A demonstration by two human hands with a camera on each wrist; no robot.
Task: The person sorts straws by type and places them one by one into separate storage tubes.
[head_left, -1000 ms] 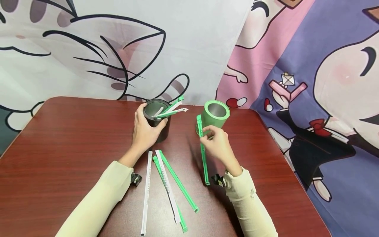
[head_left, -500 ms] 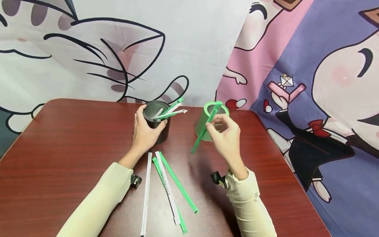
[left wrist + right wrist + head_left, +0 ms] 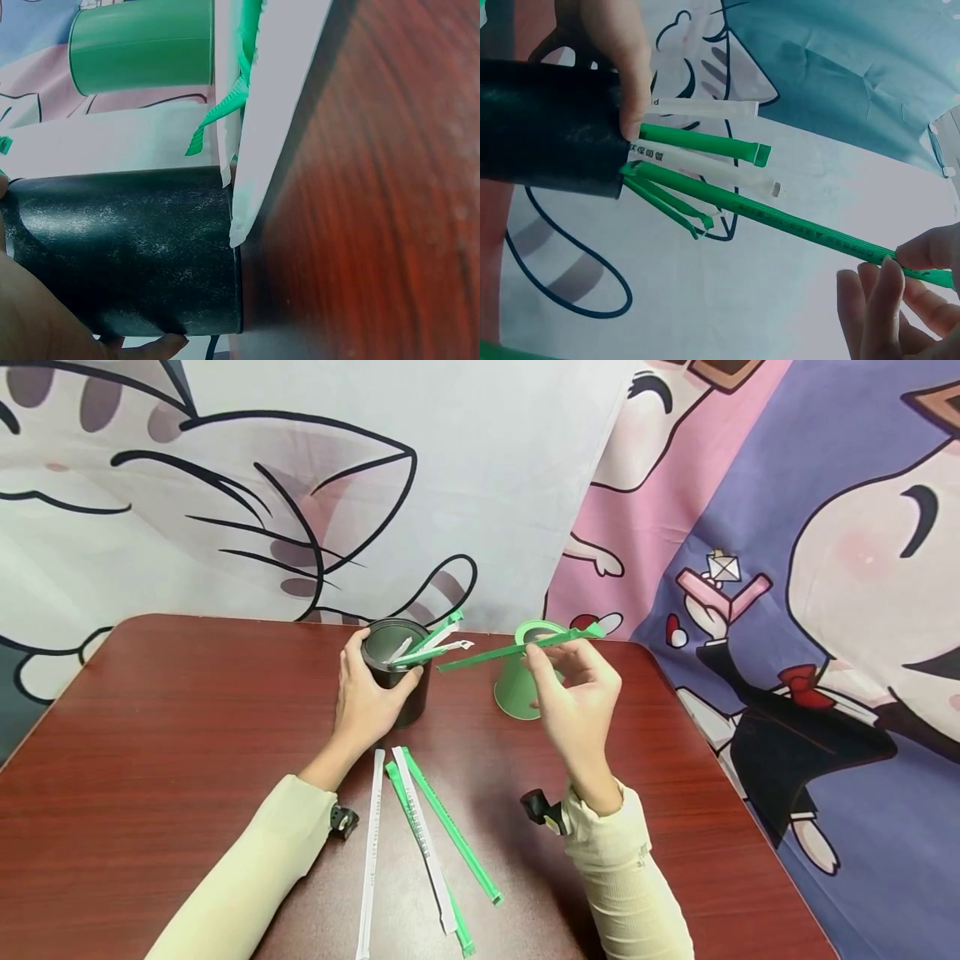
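Observation:
My left hand (image 3: 367, 689) grips a black cup (image 3: 417, 700) around its side near the rim. Several paper-wrapped straws, green and white, lean in that cup, their ends sticking out past the rim. Between thumb and fingers of my right hand (image 3: 576, 693) is a green wrapped straw (image 3: 483, 657), pinched toward its right end and slanting slightly down to the left. In the right wrist view, the far tip of this straw (image 3: 780, 219) lies close to the mouth of the black cup (image 3: 547, 127); whether it touches cannot be told.
A green cup (image 3: 513, 692) stands behind my right hand, partly hidden. On the brown table (image 3: 202, 735), in front of the black cup, lie a white straw (image 3: 371, 856) apart and a crossed group of green and white straws (image 3: 423, 839). A cartoon-printed cloth (image 3: 487, 460) hangs behind.
My right hand has lifted the green straw from beside the green cup and turned it from nearly upright to almost level, tip toward the black cup. The left hand stays put.

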